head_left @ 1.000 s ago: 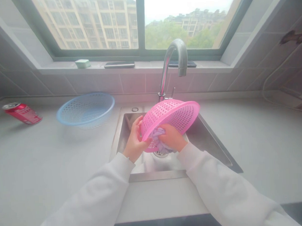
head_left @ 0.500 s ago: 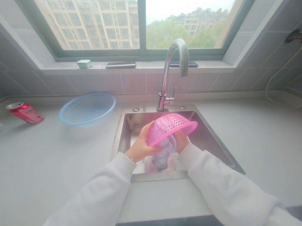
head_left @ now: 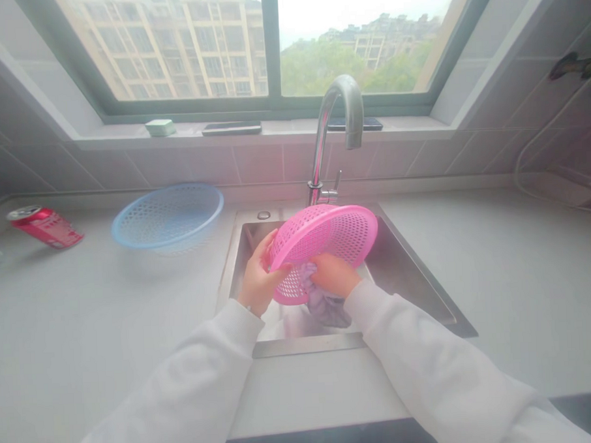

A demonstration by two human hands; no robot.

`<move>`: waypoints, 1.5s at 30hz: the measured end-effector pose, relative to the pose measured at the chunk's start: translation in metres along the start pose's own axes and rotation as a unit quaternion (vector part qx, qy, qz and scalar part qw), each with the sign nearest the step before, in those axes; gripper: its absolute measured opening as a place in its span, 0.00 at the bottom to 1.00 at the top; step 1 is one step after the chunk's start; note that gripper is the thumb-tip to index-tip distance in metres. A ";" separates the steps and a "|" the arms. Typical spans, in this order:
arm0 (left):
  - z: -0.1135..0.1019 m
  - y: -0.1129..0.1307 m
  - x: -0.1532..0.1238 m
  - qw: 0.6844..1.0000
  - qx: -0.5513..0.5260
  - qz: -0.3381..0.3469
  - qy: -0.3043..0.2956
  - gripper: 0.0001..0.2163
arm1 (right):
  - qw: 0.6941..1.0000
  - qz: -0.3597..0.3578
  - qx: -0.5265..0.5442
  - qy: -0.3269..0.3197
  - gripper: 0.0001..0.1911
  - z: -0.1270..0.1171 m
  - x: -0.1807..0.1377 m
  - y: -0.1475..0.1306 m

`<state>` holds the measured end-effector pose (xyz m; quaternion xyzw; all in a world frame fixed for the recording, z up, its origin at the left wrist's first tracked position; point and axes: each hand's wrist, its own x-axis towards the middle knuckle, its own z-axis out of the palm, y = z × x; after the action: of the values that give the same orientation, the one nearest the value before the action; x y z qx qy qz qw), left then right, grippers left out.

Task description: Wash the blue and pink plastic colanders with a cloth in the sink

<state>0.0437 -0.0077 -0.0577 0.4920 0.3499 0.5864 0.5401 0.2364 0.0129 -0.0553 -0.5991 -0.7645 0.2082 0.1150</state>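
Note:
A pink perforated plastic basket is tilted over the sink, its open side facing me. My left hand grips its left rim, thumb on the near side and fingers behind. Inside the rim, my right hand is closed on a pale purple-grey cloth, pressed to the basket's inner wall. The loose end of the cloth hangs below the hand toward the sink bottom. Behind the basket rises the chrome faucet; no stream shows from its spout.
On the counter to the left stand a blue plastic basket and a tilted red drink can. Along the windowsill lie a pale green block and two dark flat objects, one of them a phone-like slab. A hose runs along the right wall.
The pink basket has turned from underside-up to showing its inside, shifting slightly left. My right hand, earlier partly hidden beneath it, now shows inside the rim with the cloth.

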 end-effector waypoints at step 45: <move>0.006 -0.003 -0.003 1.000 0.002 0.002 0.003 0.41 | 0.998 -0.043 0.028 0.035 0.15 -0.008 -0.003 -0.012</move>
<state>0.0504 -0.0103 -0.0595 0.4922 0.3518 0.5878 0.5370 0.2304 0.0095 -0.0423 -0.5687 -0.7791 0.2037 0.1674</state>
